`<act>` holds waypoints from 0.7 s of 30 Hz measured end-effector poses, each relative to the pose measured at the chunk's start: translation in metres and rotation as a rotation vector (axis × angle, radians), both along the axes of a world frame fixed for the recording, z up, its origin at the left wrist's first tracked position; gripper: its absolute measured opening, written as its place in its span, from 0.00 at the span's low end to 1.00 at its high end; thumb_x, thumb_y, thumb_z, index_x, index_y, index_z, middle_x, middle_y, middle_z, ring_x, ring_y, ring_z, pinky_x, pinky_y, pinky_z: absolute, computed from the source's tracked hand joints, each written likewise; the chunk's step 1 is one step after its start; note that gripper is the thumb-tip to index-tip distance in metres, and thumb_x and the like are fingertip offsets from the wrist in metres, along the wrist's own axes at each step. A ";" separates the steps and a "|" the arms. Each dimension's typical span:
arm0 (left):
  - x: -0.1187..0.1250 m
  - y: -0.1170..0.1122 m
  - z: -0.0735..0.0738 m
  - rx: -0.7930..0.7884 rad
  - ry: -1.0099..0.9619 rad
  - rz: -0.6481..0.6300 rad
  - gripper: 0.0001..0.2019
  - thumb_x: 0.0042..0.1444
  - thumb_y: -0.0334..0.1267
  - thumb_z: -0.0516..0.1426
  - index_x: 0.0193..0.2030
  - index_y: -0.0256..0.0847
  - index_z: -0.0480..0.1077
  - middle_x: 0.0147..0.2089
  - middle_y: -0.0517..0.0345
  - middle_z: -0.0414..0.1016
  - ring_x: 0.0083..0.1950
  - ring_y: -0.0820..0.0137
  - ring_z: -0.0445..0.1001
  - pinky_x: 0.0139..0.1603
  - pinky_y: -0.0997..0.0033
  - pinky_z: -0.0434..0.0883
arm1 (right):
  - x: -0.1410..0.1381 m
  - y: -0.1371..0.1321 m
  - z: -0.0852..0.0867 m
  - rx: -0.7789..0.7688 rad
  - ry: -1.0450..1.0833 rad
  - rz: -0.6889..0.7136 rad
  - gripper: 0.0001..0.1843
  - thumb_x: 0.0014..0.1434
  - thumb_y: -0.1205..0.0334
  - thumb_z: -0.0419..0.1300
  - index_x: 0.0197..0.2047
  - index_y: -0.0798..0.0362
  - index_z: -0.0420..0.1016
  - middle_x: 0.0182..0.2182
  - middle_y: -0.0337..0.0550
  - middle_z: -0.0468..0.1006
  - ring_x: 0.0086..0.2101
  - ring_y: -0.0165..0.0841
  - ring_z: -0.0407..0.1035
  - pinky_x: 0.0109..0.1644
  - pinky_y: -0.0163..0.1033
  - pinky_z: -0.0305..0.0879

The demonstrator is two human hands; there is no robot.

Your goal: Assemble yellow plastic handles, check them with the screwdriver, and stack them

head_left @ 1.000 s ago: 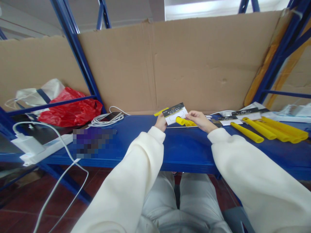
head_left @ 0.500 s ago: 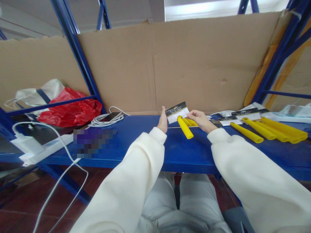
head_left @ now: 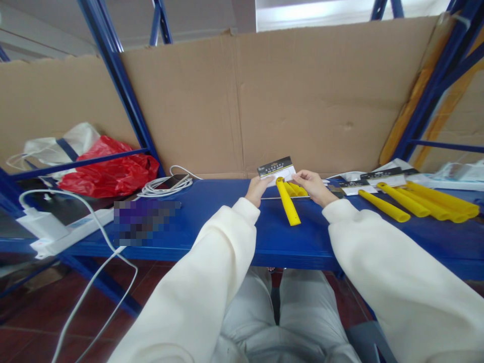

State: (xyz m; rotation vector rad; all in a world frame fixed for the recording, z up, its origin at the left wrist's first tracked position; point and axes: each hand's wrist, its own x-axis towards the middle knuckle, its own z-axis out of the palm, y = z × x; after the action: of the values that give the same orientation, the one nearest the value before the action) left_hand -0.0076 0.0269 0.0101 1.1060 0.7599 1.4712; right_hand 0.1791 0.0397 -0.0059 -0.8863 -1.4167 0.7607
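Over the blue table a black-and-white packaging card (head_left: pixel 279 167) is held upright between my two hands. My left hand (head_left: pixel 257 190) is closed on its left edge, with the fingers over the front. The right edge is pinched by my right hand (head_left: pixel 312 185). A yellow tapered handle (head_left: pixel 288 205) hangs down in front of the card, its top end against the card. What it is the handle of, if anything, is hidden. Other yellow handles (head_left: pixel 298 190) show just behind it, partly covered.
Several more yellow handles (head_left: pixel 412 201) with cards lie at the right of the blue table (head_left: pixel 223 232). A coiled white cable (head_left: pixel 166 186), a red plastic bag (head_left: pixel 109 166) and a white power strip (head_left: pixel 75 234) are on the left. Cardboard (head_left: pixel 181 111) walls the back.
My left hand's fingers have folded from upright beside the card onto its front. The card has tilted slightly, and the yellow handle now hangs lower and steeper.
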 end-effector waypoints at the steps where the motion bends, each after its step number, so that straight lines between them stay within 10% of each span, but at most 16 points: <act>1: 0.000 0.000 0.000 0.013 -0.013 0.009 0.06 0.39 0.26 0.67 0.27 0.37 0.78 0.35 0.53 0.84 0.55 0.56 0.79 0.64 0.58 0.67 | 0.000 -0.001 0.000 -0.005 0.010 0.001 0.34 0.27 0.28 0.73 0.24 0.49 0.73 0.28 0.41 0.81 0.32 0.36 0.75 0.45 0.44 0.73; 21: 0.002 -0.006 0.006 -0.008 -0.033 0.143 0.13 0.45 0.21 0.65 0.32 0.39 0.69 0.39 0.54 0.82 0.49 0.65 0.79 0.59 0.62 0.71 | -0.007 -0.005 0.001 -0.059 0.210 0.116 0.24 0.36 0.45 0.79 0.24 0.49 0.73 0.30 0.38 0.81 0.40 0.37 0.78 0.56 0.47 0.73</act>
State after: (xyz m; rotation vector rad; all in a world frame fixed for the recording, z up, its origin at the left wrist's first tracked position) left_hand -0.0055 0.0205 0.0159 1.0366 0.8354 1.6007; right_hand 0.1720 0.0350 -0.0050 -0.7507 -1.2727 0.9592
